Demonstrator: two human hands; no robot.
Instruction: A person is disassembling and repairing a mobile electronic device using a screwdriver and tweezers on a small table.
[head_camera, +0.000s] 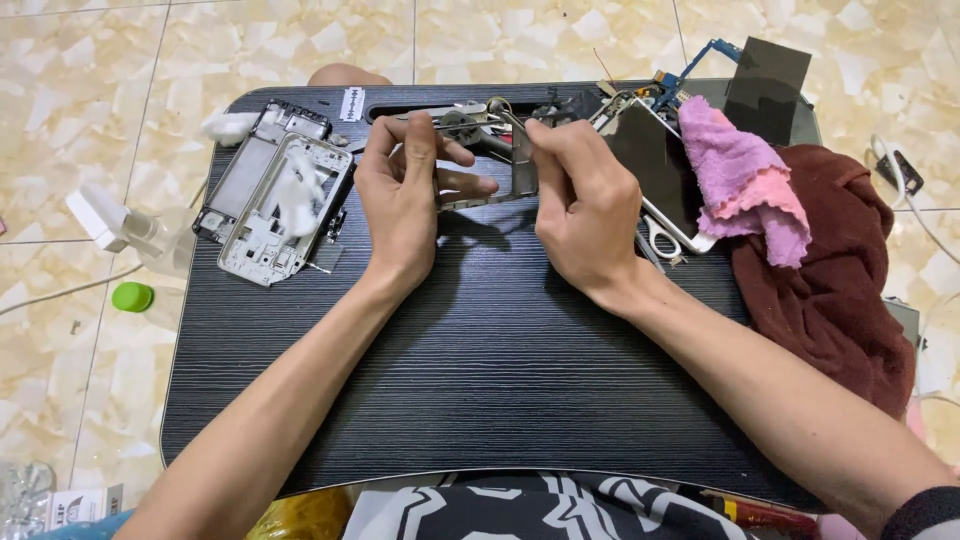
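My left hand (405, 190) and my right hand (580, 195) both grip a thin grey metal phone frame (522, 160), held just above the far middle of a dark wood-grain lap table (480, 370). The left fingers pinch its left side and top bar. The right fingers close on its right edge. Much of the frame is hidden by my fingers. To the left lie a silver phone mid-frame (285, 215) with white scraps on it, stacked against a darker phone housing (262, 150).
A phone screen panel (655, 165) lies at the right under a pink cloth (745, 180). A dark red cloth (835, 280) hangs off the right edge. A blue circuit strip (690, 75), a dark sheet (765, 75), a green cap (132, 296) and a white charger (100, 215) lie around.
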